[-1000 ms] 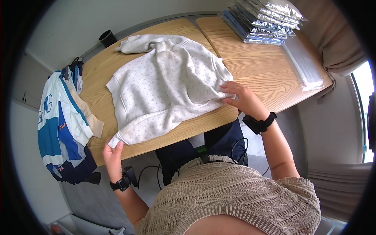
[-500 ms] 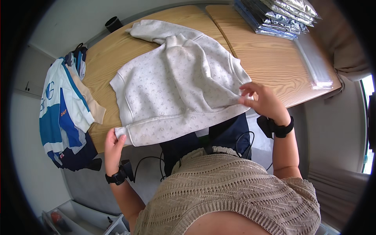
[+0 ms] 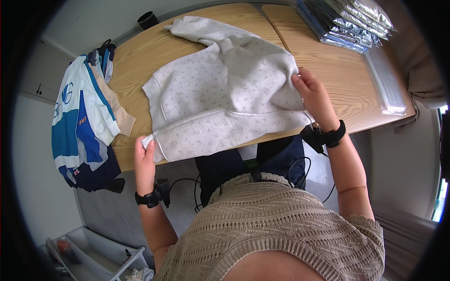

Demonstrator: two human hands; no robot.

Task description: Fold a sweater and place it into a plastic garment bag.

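A pale grey sweatshirt [image 3: 192, 98] with a small scattered print lies spread over the table's near edge, one sleeve stretched toward the far side. At its near left corner, my left hand [image 3: 145, 154] pinches a cuff-like end between thumb and fingers. My right hand [image 3: 315, 93] grips the garment's right side, fingers closed on the fabric, which bunches into folds beside it. The fingertips of the right hand are partly hidden by cloth.
Folded and draped clothes [image 3: 86, 117] hang over the wooden table's [image 3: 126, 61] left edge. Silvery plastic-wrapped packages [image 3: 347, 23] are stacked at the far right, near clear plastic bags [image 3: 386, 89]. A black cup [image 3: 148, 20] stands at the back; a white bin [image 3: 101, 253] is below left.
My right hand has moved up along the sweatshirt's right side and closed on the fabric, gathering it. My left hand keeps its pinch on the corner. The whole view has shifted slightly.
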